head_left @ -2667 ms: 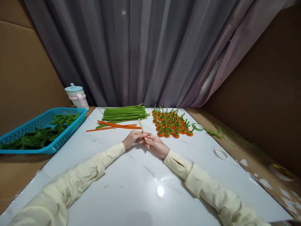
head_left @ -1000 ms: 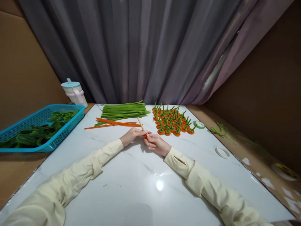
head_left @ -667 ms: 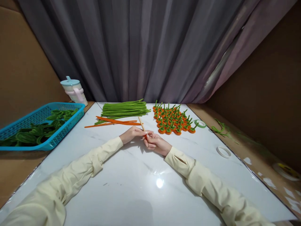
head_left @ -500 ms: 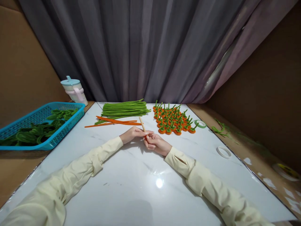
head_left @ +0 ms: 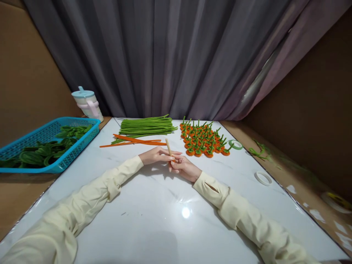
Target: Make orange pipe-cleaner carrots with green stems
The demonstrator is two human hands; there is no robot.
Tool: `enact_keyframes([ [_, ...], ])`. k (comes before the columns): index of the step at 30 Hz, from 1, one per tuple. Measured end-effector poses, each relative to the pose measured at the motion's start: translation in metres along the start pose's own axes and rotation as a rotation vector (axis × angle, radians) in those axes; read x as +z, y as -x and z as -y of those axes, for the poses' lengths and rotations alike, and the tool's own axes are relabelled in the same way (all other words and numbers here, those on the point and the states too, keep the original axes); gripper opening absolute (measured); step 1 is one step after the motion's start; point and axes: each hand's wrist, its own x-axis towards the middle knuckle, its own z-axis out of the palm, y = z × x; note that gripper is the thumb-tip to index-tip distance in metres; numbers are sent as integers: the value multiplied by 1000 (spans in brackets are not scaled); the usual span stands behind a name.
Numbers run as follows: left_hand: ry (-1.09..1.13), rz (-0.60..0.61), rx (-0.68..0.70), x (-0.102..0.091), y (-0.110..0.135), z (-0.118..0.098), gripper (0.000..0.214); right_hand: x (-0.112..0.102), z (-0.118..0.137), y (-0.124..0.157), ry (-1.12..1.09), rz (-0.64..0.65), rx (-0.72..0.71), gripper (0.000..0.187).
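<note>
My left hand (head_left: 155, 155) and my right hand (head_left: 187, 169) meet above the middle of the white table. A thin pale wooden stick (head_left: 168, 147) rises from between their fingertips, leaning slightly left. At its lower end a bit of orange pipe cleaner (head_left: 173, 160) shows among the fingers, mostly hidden. My left thumb and fingers are closed at the stick, and my right fingers curl around its lower part. Just beyond the hands lie loose orange pipe cleaners (head_left: 134, 140). Behind those is a bundle of green pipe cleaners (head_left: 145, 126).
Rows of orange pieces with green stems (head_left: 202, 141) stand back right, beside a green tape roll (head_left: 235, 145). A white tape roll (head_left: 263, 178) lies nearer. On the left are a blue basket (head_left: 62, 167) of green leaf shapes and a lidded cup (head_left: 89, 106). A grey curtain (head_left: 159, 58) hangs behind.
The stick stands a little more upright than before and has shifted slightly right. My left fingers now reach further over the right hand. The things on the table look unmoved.
</note>
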Motion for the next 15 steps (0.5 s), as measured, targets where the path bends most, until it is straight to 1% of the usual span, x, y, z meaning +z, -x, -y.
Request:
enact_keyframes([
  [3, -18, -86, 7, 4, -1, 1, 28, 2, 1, 0, 35, -57, -19, 28],
  [6, -49, -151, 1, 9, -3, 3, 30, 4, 1, 0, 38, -84, -28, 28],
  [11, 10, -202, -12, 13, -3, 6, 30, 4, 1, 0, 47, -118, -36, 29],
  [15, 62, -204, -14, 14, -3, 7, 31, 2, 0, 0, 51, -132, -43, 30],
])
